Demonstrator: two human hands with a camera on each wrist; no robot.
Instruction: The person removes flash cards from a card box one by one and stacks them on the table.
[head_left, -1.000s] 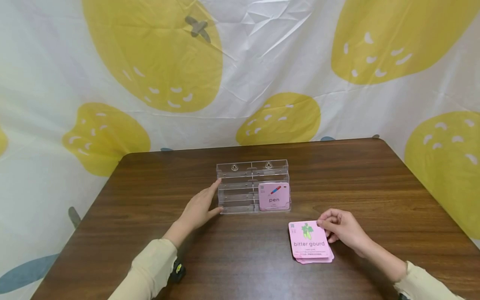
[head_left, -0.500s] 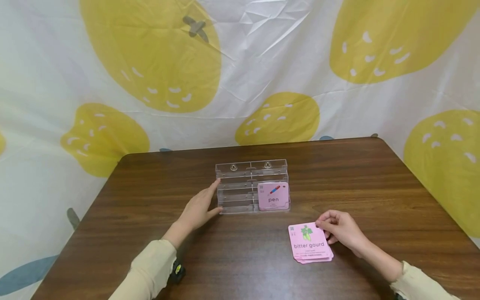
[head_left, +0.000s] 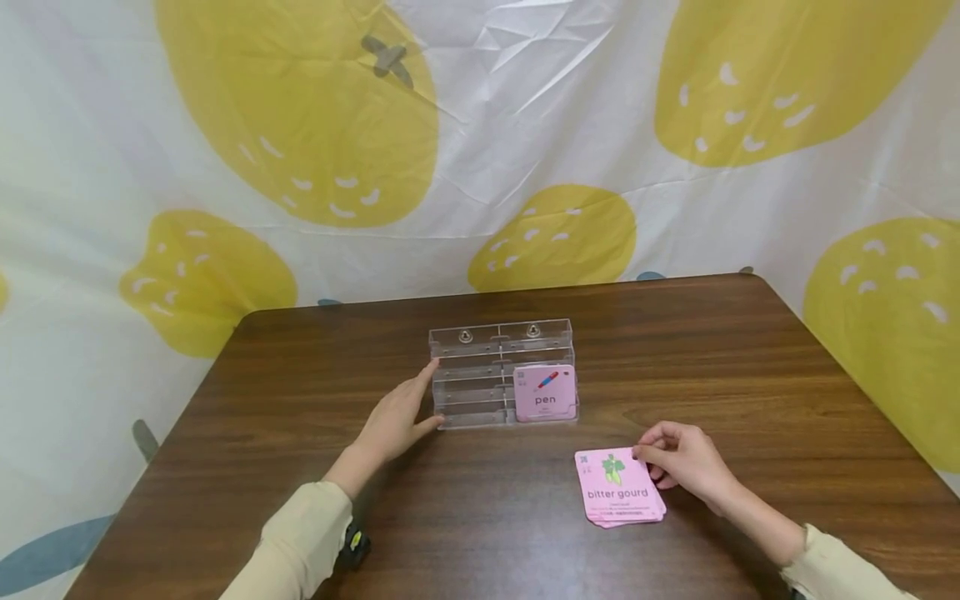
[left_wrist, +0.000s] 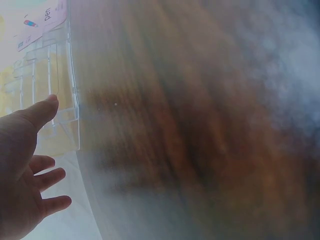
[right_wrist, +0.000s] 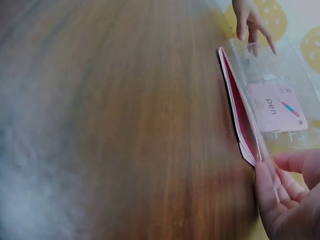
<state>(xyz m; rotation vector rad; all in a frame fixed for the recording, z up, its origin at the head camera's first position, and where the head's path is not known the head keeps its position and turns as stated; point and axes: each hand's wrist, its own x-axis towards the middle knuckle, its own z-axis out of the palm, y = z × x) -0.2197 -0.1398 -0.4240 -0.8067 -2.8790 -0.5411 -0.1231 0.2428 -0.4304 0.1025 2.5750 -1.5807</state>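
A clear tiered rack (head_left: 468,385) stands on the table with a pink "pen" card (head_left: 545,393) in its lower right part. My left hand (head_left: 395,418) touches the rack's left side, fingers spread and thumb near the bottom corner; the left wrist view shows this hand (left_wrist: 25,170) beside the clear edge. Right of and nearer than the rack lies a small stack of pink cards, "bitter gourd" (head_left: 618,490) on top. My right hand (head_left: 690,467) pinches the top card's upper right corner. In the right wrist view, a gap shows under the card (right_wrist: 250,115) held by the hand (right_wrist: 290,200).
The brown wooden table (head_left: 315,350) carries the rack and cards. Behind it and at both sides hangs a white cloth (head_left: 360,262) with yellow fruit shapes. A dark device (head_left: 355,546) sits at the left sleeve (head_left: 300,533).
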